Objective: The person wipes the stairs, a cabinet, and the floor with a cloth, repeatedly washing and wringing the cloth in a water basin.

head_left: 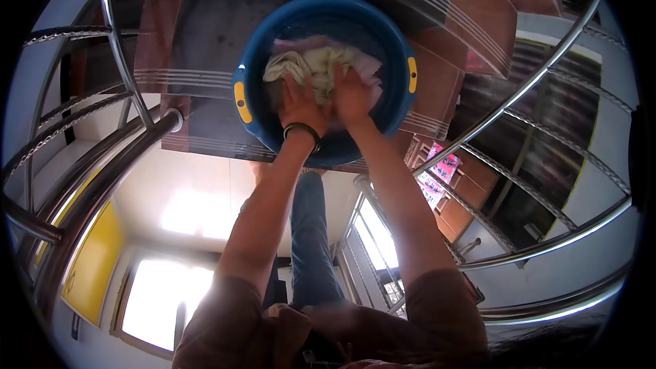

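A round blue basin [391, 41] with yellow handles stands on a dark stair step. In it a bundle of wet cream cloth [311, 61] lies over a paler pinkish cloth [369, 72], with water around them. My left hand [299, 106], a dark bracelet at its wrist, presses on the cream cloth with fingers stretched and spread. Beside it, my right hand [352, 96] rests on the cloth's right part, at least one finger extended. Its other fingertips are partly hidden or blurred.
Dark tiled stairs [205, 41] with striped edges lie around and beyond the basin. A metal railing with twisted bars [540, 137] curves along the right; another railing [116, 34] stands at left. A pink patterned cloth [441, 174] appears at lower right, beyond the railing.
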`<action>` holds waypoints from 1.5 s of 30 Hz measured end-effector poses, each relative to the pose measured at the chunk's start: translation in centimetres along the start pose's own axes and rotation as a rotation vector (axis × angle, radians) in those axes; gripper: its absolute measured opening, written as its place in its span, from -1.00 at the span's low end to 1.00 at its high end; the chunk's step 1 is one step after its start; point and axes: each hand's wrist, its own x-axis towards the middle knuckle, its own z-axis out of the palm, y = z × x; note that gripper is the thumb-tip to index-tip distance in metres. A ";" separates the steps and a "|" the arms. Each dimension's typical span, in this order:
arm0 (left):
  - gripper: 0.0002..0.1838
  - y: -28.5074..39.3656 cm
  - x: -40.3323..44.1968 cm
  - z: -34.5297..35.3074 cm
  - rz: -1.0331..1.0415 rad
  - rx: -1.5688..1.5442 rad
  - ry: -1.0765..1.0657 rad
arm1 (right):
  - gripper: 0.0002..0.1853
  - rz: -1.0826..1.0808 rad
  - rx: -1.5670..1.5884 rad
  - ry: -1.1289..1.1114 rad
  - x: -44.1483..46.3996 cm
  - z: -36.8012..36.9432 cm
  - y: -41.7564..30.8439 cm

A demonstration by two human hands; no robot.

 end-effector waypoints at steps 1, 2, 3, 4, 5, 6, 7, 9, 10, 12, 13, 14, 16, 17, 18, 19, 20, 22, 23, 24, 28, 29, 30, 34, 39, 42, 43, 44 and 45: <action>-0.04 0.1 0.8 0.0 -0.025 0.069 -0.098 | -0.48 -0.040 -0.037 0.032 0.1 0.9 0.0; -0.04 0.1 1.6 0.1 -0.050 0.138 -0.195 | -0.49 -0.081 -0.073 0.064 0.4 1.5 0.1; -0.06 -0.5 2.5 0.7 -0.041 0.158 -0.231 | -0.50 -0.036 -0.069 -0.048 1.1 1.6 0.2; -0.07 -1.2 3.5 1.5 -0.031 0.177 -0.267 | -0.52 0.009 -0.064 -0.161 2.1 1.5 0.3; -0.08 -1.9 4.2 2.2 -0.022 0.197 -0.302 | -0.53 0.053 -0.057 -0.272 2.9 1.5 0.4; -0.10 -2.2 4.5 2.3 -0.004 0.191 -0.283 | -0.53 0.078 0.022 -0.293 3.5 1.6 0.6; -0.11 -2.5 4.8 2.1 0.013 0.185 -0.260 | -0.53 0.100 0.102 -0.310 4.2 1.4 0.9; -0.12 -3.1 4.3 2.1 0.028 -0.077 -0.203 | -0.52 0.115 0.262 -0.261 4.4 -1.1 0.8; -0.11 -3.2 3.5 2.4 0.029 -0.339 -0.166 | -0.51 0.106 0.337 -0.195 4.0 -5.1 0.1; -0.10 -2.4 2.4 2.2 -0.121 -0.965 -0.225 | -0.48 0.066 0.443 -0.089 2.4 -11.0 -1.1; -0.10 -1.2 1.6 2.2 -0.276 -1.323 -0.326 | -0.45 0.043 0.479 -0.049 1.1 -13.1 -1.7; -0.09 0.0 1.1 2.0 -0.427 -1.678 -0.427 | -0.48 0.065 0.575 -0.048 -0.4 -15.3 -2.5; -0.20 2.2 0.4 -1.1 -0.287 -2.004 -0.587 | -0.50 0.123 0.748 -0.069 -1.9 -19.3 -4.2; -0.25 2.9 0.1 -1.7 -0.221 -2.142 -0.682 | -0.50 0.185 0.832 -0.097 -2.8 -20.9 -4.9; -0.32 3.4 0.2 -1.6 -0.240 -2.147 -0.688 | -0.51 0.229 0.911 -0.132 -3.2 -22.4 -5.6; -0.39 3.4 0.3 -1.5 -0.261 -2.153 -0.695 | -0.50 0.225 0.899 -0.167 -3.9 -23.6 -6.4; -0.47 3.6 0.2 -1.4 -0.290 -2.154 -0.706 | -0.50 0.228 0.890 -0.203 -4.8 -24.7 -6.8; -0.59 3.4 -0.5 -1.1 -0.285 -2.286 -0.622 | -0.50 0.156 0.852 -0.204 -5.3 -26.7 -7.3; -0.61 3.1 -0.9 0.0 -0.296 -2.287 -0.521 | -0.51 0.078 0.825 -0.177 -5.3 -28.0 -7.1; -0.63 3.2 -1.5 0.7 -0.310 -2.286 -0.422 | -0.51 0.003 0.796 -0.152 -5.1 -28.8 -6.6; -0.71 4.8 -4.4 1.0 -0.304 -2.015 0.050 | -0.56 0.264 0.995 -0.022 -1.8 -28.7 -3.4; -0.71 5.1 -5.9 -1.3 -0.291 -1.987 -0.005 | -0.57 0.310 1.038 0.025 -0.7 -27.3 -1.8; -0.70 5.1 -6.8 -3.0 -0.276 -1.957 -0.058 | -0.57 0.356 1.081 0.074 0.2 -25.8 -0.6; -0.64 6.5 -7.8 -4.3 -0.206 -1.802 -0.218 | -0.47 0.602 1.447 -0.095 0.9 -19.6 1.8; -0.60 6.2 -7.1 -5.8 -0.022 -1.865 -0.442 | -0.30 0.494 2.206 -0.297 -0.9 -19.2 -0.7; -0.50 5.3 -6.3 -6.5 -0.102 -1.937 -0.688 | -0.36 0.387 2.287 -0.379 -1.3 -19.2 -0.9; -0.49 4.6 -5.8 -5.8 -0.099 -1.968 -0.764 | -0.39 0.463 2.279 -0.356 -1.6 -18.4 0.1; -0.48 3.6 -5.2 -4.4 -0.097 -1.998 -0.839 | -0.41 0.539 2.270 -0.332 -2.1 -17.2 1.9; -0.46 3.0 -5.1 -4.2 -0.094 -2.026 -0.916 | -0.44 0.614 2.258 -0.308 -2.1 -17.1 2.3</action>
